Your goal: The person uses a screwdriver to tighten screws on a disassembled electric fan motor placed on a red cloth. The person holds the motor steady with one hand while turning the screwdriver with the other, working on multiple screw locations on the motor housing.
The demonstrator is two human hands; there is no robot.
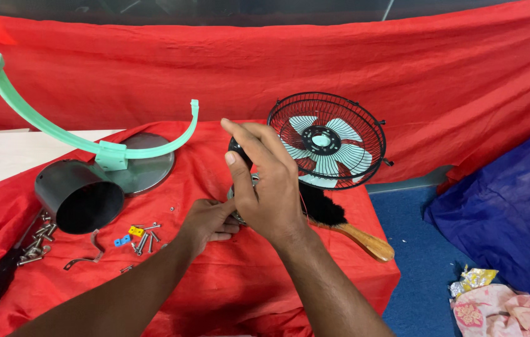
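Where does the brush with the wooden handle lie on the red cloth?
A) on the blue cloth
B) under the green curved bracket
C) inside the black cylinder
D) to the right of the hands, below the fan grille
D: the brush with the wooden handle lies on the red cloth, right of the right hand, below the fan grille.

Bright, even light (soft shadows), sharp.

We reach both forearms inward, our right hand (271, 187) arched high with fingers curled closed, our left hand (207, 223) cupped low beside it.
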